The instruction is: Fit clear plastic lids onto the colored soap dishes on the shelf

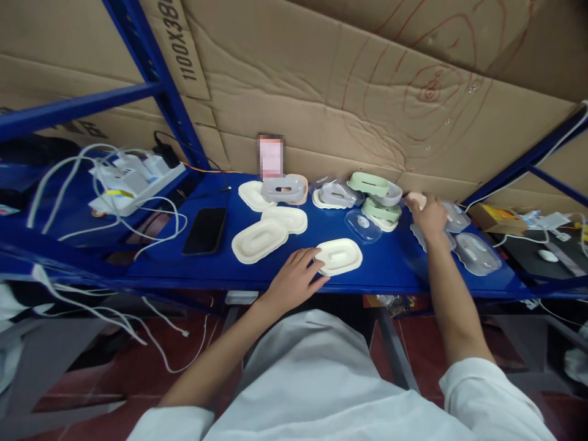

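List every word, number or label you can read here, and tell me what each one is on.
"1100X380": printed in black on the cardboard behind the blue shelf frame, upper left.
Dark letters on the cardboard at far left: partly hidden by the frame, not readable.
Yellow label on the power strip: too small to read.
Pink card standing at the back of the shelf: blurred out.
Yellow box at right: print too small to read.

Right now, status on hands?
Left hand rests on cream tray. Right hand grips pink piece. Clear lids lie alongside it.
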Available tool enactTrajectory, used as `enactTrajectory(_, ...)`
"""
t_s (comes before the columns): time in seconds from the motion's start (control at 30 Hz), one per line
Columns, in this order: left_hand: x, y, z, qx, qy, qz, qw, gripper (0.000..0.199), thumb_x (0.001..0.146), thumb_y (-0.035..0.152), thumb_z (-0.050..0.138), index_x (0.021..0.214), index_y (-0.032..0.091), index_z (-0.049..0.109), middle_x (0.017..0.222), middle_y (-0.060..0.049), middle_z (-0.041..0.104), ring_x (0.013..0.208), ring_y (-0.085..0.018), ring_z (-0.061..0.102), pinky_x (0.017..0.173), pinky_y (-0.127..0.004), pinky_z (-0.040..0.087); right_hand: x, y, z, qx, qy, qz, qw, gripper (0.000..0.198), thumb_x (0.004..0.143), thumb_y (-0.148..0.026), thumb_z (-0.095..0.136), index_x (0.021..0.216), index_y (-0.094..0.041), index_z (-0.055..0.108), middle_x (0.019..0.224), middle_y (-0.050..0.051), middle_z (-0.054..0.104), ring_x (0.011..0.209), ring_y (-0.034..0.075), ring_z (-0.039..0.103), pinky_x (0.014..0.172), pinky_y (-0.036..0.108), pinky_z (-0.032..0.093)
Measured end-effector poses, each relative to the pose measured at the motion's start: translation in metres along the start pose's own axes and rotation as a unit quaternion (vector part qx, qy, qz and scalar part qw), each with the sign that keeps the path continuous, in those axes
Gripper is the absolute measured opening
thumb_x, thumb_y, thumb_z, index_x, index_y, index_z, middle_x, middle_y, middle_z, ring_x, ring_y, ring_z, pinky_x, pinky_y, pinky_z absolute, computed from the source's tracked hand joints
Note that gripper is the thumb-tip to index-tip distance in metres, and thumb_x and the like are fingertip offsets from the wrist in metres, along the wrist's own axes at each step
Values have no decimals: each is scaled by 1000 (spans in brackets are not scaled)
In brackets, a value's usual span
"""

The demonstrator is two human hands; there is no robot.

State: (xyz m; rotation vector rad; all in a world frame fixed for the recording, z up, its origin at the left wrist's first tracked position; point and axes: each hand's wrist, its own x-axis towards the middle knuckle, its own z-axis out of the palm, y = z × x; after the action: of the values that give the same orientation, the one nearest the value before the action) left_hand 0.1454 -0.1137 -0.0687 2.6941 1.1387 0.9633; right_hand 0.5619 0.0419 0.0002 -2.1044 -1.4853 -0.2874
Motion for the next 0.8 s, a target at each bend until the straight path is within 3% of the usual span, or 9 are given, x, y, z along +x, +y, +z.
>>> enactTrajectory(0.07, -4, -1, 0, -3, 23, -21, 1000, 16, 102, 35, 65, 106, 20, 67, 141, -16, 64, 132, -32, 62, 109, -51, 54, -46, -21, 4, 101, 27, -126, 986, 47, 108, -43, 42, 135, -13, 66, 129, 22, 73, 117, 31, 68, 99, 46, 49)
enactTrajectory(0.13, -6, -1, 0, -5, 30, -31, 999, 18, 99, 36, 70, 98, 20, 64, 138, -15, 65, 129, -33, 62, 106, -50, 56, -92, -41, 8, 125, -18, -214, 969, 48, 108, -50, 45, 137, -17, 65, 128, 18, 74, 118, 32, 69, 103, 47, 51)
enactTrajectory(0.27, -8, -4, -5, -31, 35, -48, 998, 28, 93, 39, 79, 91, 22, 57, 127, -13, 68, 121, -31, 63, 101, -49, 58, -141, -60, 16, 65, -97, -270, 956, 59, 106, -56, 49, 152, -20, 57, 150, 19, 62, 140, 40, 56, 109, 59, 49)
enactTrajectory(0.37, -10, -9, -9, -69, 34, -52, 996, 30, 92, 38, 80, 90, 23, 54, 121, -10, 69, 118, -29, 63, 100, -48, 59, -139, -55, 17, 115, -141, -313, 932, 53, 107, -54, 49, 151, -25, 58, 153, 16, 59, 144, 36, 53, 116, 57, 47)
enactTrajectory(0.5, -13, -12, -7, -83, 34, -40, 995, 19, 100, 36, 71, 97, 22, 59, 130, -11, 67, 133, -30, 60, 111, -50, 56, -126, -44, 19, 191, -172, -352, 900, 48, 109, -51, 44, 150, -29, 57, 159, 10, 55, 148, 28, 51, 124, 51, 41)
enactTrajectory(0.67, -15, -12, -2, -51, 18, -21, 998, 20, 106, 37, 62, 118, 22, 63, 133, -12, 68, 143, -31, 55, 117, -52, 53, -105, -30, 28, 91, -70, -227, 967, 56, 109, -43, 34, 161, -22, 44, 164, 17, 50, 154, 35, 41, 122, 63, 33)
enactTrajectory(0.8, -15, -10, -1, -38, 16, -22, 999, 22, 106, 37, 60, 121, 21, 66, 134, -12, 68, 145, -32, 54, 117, -53, 53, -80, -22, 29, -3, -63, -231, 971, 60, 103, -45, 47, 156, -19, 52, 151, 21, 59, 137, 42, 50, 116, 68, 32)
